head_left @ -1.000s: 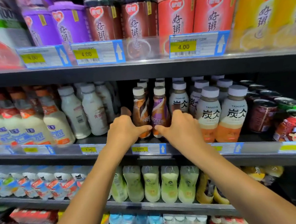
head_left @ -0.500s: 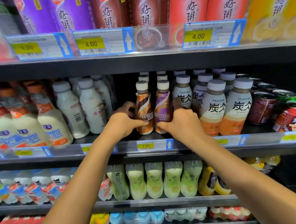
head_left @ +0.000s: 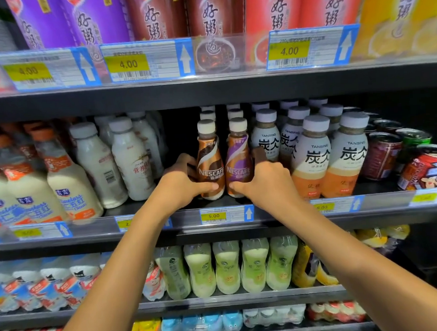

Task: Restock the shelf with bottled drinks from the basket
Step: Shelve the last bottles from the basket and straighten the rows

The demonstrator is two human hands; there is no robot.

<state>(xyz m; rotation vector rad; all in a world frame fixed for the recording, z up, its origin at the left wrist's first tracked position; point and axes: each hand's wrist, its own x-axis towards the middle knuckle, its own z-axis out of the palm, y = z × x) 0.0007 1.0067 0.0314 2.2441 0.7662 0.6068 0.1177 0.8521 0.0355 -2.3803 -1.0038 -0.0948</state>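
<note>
2 bottles stand side by side at the front of the middle shelf (head_left: pixel 62 243), above the 5.00 tag (head_left: pixel 214 215). The brown bottle (head_left: pixel 210 163) is gripped by the left hand (head_left: pixel 180 186), fingers curled round its far side and thumb across its front. The purple bottle (head_left: pixel 239 161) is gripped likewise by the right hand (head_left: pixel 268 185). More caps are seen in 2 rows behind. This pair is judged nearly placed, with only release left. The basket is not in view, so the remaining stock cannot be told.
</note>
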